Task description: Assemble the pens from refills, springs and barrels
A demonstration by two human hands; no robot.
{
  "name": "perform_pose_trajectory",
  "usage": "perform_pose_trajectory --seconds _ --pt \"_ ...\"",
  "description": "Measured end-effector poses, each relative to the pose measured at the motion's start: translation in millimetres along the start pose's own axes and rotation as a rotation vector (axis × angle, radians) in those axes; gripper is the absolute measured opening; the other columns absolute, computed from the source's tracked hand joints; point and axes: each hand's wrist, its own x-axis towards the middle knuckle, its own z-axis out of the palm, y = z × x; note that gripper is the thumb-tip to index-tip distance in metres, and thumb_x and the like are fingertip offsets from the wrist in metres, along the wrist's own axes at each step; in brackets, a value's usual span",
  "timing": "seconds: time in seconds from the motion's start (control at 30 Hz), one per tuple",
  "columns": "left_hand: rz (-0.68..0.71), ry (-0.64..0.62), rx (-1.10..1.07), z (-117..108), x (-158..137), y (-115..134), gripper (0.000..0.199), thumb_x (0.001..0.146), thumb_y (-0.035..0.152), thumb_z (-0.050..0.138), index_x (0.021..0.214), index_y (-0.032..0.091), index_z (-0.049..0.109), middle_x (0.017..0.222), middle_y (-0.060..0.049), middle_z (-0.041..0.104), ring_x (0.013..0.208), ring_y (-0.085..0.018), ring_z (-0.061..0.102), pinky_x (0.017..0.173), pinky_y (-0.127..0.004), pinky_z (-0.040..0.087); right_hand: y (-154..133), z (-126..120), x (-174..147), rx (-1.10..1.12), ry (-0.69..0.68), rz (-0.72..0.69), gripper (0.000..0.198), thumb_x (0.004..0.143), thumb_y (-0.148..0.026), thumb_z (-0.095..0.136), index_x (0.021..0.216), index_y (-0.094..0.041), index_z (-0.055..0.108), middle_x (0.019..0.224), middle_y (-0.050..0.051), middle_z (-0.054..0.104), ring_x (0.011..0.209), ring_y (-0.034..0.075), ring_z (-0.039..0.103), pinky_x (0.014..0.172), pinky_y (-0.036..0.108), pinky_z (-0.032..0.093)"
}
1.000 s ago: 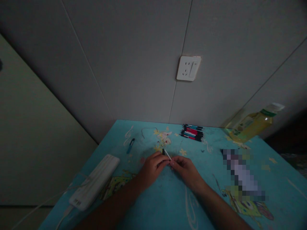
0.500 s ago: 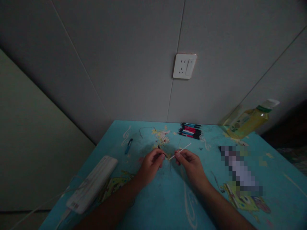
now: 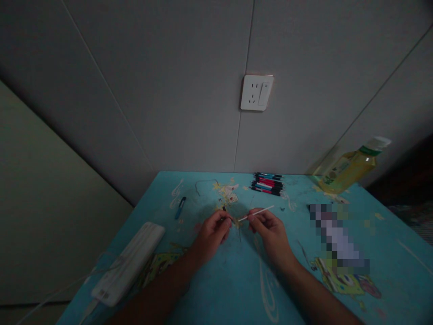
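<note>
Monitoring remotely, I see the left hand pinching a slim dark piece, the right hand a thin white rod, above the teal tabletop; hands now parted, each piece held singly.

one camera, worn on the person's head, gives the only view. it looks from above the near side of the table, facing forward and down across the table to the wall behind it. the view is wide: beyond the table's far edge, the wall fills roughly the upper half. the left hand and right hand, over the table's middle, look small, and their forearms reach in from the table's near side.
</note>
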Motion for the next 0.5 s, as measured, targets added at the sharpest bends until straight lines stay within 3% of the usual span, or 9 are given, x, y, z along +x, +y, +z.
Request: perform_pose_trajectory --seconds 0.23,0.5 --pt "0.322 -0.107 0.631 -0.7 -7.4 5.0 0.011 0.092 0.024 0.052 0.088 0.018 0.059 0.08 -0.001 0.056 0.072 -0.013 0.054 0.067 -0.024 0.041 2.3 -1.8 -6.3 -0.151 -0.08 -0.098 0.021 0.087 -0.038 0.064 0.095 -0.019 0.067 0.079 0.002 0.062 0.069 0.014 0.053 0.065 0.027 0.043" --pt "0.439 -0.106 1.016 -5.7 -9.5 6.4 0.012 0.094 0.026 0.052 0.097 0.021 0.062 0.09 -0.003 0.061 0.077 -0.015 0.059 0.071 -0.027 0.043 9.0 -0.6 -9.3 -0.358 -0.124 -0.194 0.017 0.091 -0.034 0.059 0.097 -0.02 0.066 0.074 0.0 0.057 0.068 0.014 0.051 0.064 0.026 0.041"
